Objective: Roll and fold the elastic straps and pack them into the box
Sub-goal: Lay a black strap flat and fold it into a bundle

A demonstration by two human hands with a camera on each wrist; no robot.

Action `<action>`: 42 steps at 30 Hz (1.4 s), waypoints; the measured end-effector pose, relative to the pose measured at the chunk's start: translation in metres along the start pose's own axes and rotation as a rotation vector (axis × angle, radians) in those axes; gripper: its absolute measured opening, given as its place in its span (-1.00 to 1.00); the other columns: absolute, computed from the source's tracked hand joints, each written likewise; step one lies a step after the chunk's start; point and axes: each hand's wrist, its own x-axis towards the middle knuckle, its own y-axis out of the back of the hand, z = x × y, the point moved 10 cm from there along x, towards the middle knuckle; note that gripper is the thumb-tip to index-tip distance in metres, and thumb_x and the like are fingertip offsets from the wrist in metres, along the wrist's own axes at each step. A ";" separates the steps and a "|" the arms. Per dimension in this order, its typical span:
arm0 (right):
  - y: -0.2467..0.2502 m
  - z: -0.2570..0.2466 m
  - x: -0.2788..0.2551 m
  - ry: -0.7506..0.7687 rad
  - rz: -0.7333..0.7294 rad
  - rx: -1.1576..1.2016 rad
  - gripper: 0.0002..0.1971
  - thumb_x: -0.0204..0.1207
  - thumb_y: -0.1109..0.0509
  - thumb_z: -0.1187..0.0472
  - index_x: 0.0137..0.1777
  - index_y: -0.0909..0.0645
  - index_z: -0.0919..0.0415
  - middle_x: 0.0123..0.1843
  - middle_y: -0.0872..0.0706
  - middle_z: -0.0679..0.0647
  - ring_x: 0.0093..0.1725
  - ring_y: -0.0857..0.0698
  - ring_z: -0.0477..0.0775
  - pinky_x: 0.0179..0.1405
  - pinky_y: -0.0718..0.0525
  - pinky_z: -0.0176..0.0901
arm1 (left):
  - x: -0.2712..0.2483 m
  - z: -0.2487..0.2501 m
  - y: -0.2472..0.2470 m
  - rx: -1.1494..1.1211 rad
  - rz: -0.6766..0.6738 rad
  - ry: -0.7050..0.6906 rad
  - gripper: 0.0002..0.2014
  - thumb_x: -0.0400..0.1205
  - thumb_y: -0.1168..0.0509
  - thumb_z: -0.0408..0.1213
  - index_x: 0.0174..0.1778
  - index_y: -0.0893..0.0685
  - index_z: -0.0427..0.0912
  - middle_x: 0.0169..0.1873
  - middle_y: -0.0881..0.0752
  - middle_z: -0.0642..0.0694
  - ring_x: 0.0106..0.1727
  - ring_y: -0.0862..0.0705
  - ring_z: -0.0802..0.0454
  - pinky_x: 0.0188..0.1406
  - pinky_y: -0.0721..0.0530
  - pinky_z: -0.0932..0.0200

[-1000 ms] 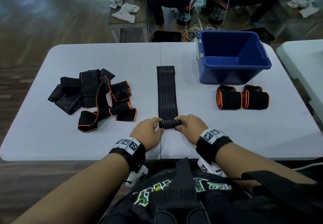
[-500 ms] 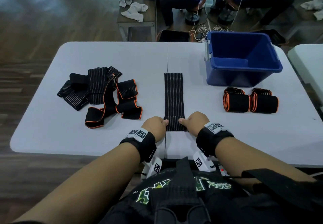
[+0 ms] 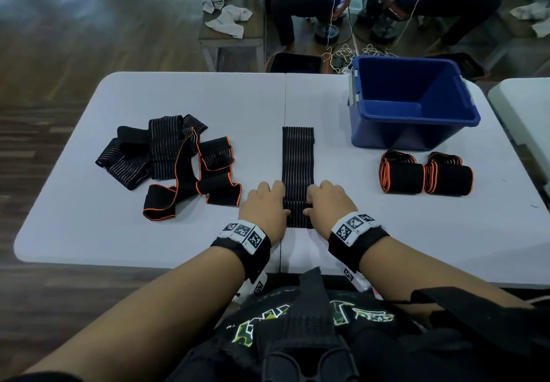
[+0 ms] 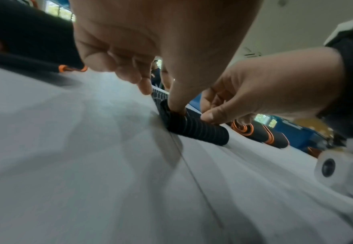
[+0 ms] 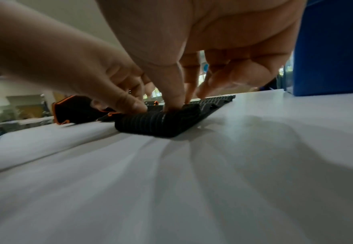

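A black striped strap (image 3: 297, 161) lies lengthwise in the middle of the white table (image 3: 89, 232), its near end turned over into a short flat roll (image 3: 297, 218). My left hand (image 3: 266, 206) pinches the roll's left end and my right hand (image 3: 329, 203) pinches its right end. In the left wrist view the left thumb (image 4: 176, 99) presses down on the roll (image 4: 198, 130). In the right wrist view the right thumb (image 5: 171, 92) presses on the roll (image 5: 159, 123). The blue box (image 3: 416, 131) stands open at the back right, and its inside looks bare.
Two rolled orange-edged straps (image 3: 401, 177) (image 3: 449, 179) lie side by side in front of the box. A loose pile of several straps (image 3: 166, 161) lies on the left. Beyond the table are a bench with cloths (image 3: 229, 21) and seated people.
My hands have moved from over the tight roll out to its two ends, and the roll now looks flatter. The head view has tilted slightly, so the table sits lower in the frame.
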 end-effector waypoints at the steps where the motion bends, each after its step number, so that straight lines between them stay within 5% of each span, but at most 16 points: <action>1: 0.001 -0.006 -0.001 0.039 0.022 -0.044 -0.87 0.61 -0.38 0.13 0.04 -0.56 0.16 0.06 -0.55 0.13 0.08 -0.54 0.24 -0.06 -0.66 0.09 | -0.001 0.007 0.004 0.060 0.027 -0.069 -0.68 0.64 -0.38 -0.10 0.21 -0.47 -0.09 0.14 -0.54 -0.15 0.12 -0.58 -0.21 0.04 -0.65 -0.14; 5: 0.000 -0.015 -0.001 0.132 0.043 -0.190 -0.89 0.64 -0.28 0.19 -0.04 -0.64 0.13 0.05 -0.57 0.07 0.04 -0.49 0.19 -0.20 -0.48 -0.02 | -0.003 0.025 0.002 0.218 0.027 -0.235 -0.84 0.61 -0.28 -0.32 0.09 -0.64 -0.06 0.16 -0.50 -0.08 0.13 -0.49 -0.15 -0.13 -0.48 0.02; 8: -0.004 -0.014 -0.004 0.178 0.002 -0.199 -0.66 0.71 -0.17 -0.06 0.04 -0.70 0.12 0.08 -0.64 0.02 0.08 -0.51 0.18 -0.10 -0.56 0.01 | -0.007 0.024 -0.010 0.186 -0.018 -0.306 -0.76 0.59 -0.23 -0.37 0.10 -0.68 -0.06 0.20 -0.53 -0.01 0.14 -0.50 -0.12 -0.10 -0.52 0.04; 12: -0.010 -0.008 -0.011 0.235 -0.086 -0.172 -0.50 0.54 -0.30 -0.28 0.29 -0.59 0.05 0.25 -0.64 -0.03 0.19 -0.53 0.14 0.09 -0.61 0.08 | -0.016 0.012 -0.016 0.014 -0.050 -0.365 -0.56 0.60 -0.23 -0.23 0.44 -0.59 -0.11 0.39 -0.54 -0.01 0.22 -0.54 -0.15 0.18 -0.65 -0.12; 15: -0.016 -0.001 -0.015 0.233 -0.094 -0.139 -0.48 0.54 -0.45 -0.05 0.45 -0.44 0.03 0.39 -0.57 -0.02 0.24 -0.56 0.15 0.16 -0.61 0.06 | -0.016 0.004 -0.018 -0.101 -0.110 -0.353 -0.34 0.57 -0.31 -0.22 0.65 -0.40 -0.10 0.53 -0.49 -0.02 0.40 -0.53 -0.12 0.44 -0.55 -0.05; 21: -0.010 0.015 -0.006 0.033 -0.037 0.344 -0.48 0.65 -0.33 0.16 0.58 -0.31 0.03 0.27 -0.68 0.10 0.16 -0.69 0.18 0.13 -0.64 0.03 | 0.001 -0.013 -0.001 -0.467 0.031 -0.125 -0.50 0.62 -0.40 -0.21 0.51 -0.59 0.01 0.18 -0.78 0.02 0.23 -0.70 0.02 0.28 -0.58 0.16; 24: -0.016 0.029 0.000 -0.062 -0.035 0.433 -0.48 0.69 -0.27 0.07 0.61 -0.24 0.08 -0.02 -0.74 0.07 -0.05 -0.69 0.10 -0.07 -0.57 -0.06 | 0.005 -0.022 -0.007 -0.557 0.018 0.006 -0.70 0.65 -0.39 -0.13 0.31 -0.72 0.03 -0.15 -0.78 0.14 0.05 -0.76 0.09 0.15 -0.66 0.18; 28: -0.021 0.036 0.001 -0.130 0.012 0.516 -0.55 0.69 -0.30 0.11 0.52 -0.30 0.14 -0.31 -0.69 0.02 -0.21 -0.68 0.02 -0.16 -0.55 -0.07 | 0.006 -0.029 -0.015 -0.645 0.011 0.124 -0.77 0.66 -0.39 -0.07 0.16 -0.67 -0.06 -0.24 -0.80 0.05 -0.05 -0.76 0.12 0.08 -0.71 0.07; 35: -0.021 0.027 -0.008 -0.071 0.026 0.417 -0.76 0.71 -0.22 0.15 0.31 -0.30 0.03 -0.30 -0.62 0.04 -0.28 -0.65 0.13 -0.25 -0.59 0.00 | 0.006 -0.023 -0.016 -0.626 -0.003 0.135 -0.83 0.70 -0.32 -0.08 -0.03 -0.46 -0.03 -0.47 -0.66 0.00 -0.37 -0.63 0.01 -0.32 -0.54 0.11; 42: -0.016 0.024 -0.017 -0.060 0.011 0.390 -0.76 0.75 -0.15 0.13 0.37 -0.40 0.08 -0.11 -0.68 0.08 -0.13 -0.68 0.17 -0.15 -0.60 -0.02 | 0.010 -0.013 -0.015 -0.531 -0.011 0.072 -0.91 0.70 -0.27 -0.12 -0.11 -0.50 0.08 -0.43 -0.72 -0.14 -0.35 -0.69 -0.10 -0.20 -0.70 -0.01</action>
